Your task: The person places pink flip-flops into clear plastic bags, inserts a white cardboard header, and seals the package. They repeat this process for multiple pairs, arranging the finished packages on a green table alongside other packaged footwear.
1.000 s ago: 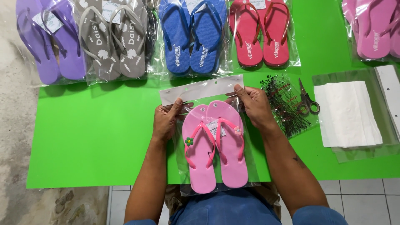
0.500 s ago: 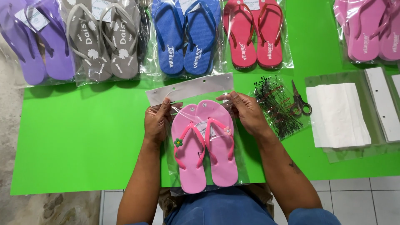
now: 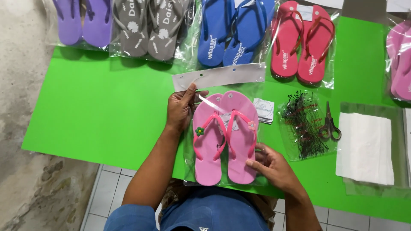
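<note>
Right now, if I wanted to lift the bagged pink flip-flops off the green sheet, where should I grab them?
Probably by the white header strip at the far end of the pink flip-flops. It lies flat and bare beyond the toes, so pinch it from the far side. The left hand already holds the bag near that end, and the right hand steadies the heel corner.

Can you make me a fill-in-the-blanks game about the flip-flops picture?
1. The left hand holds the top of a clear bag with ____ flip-flops inside.
2. The right hand touches the bag near the ____ end of the flip-flops.
3. The scissors lie on a ____ sheet.
4. The sandals next to the grey pair and the red pair are ____.

Missing words: pink; heel; green; blue
</note>
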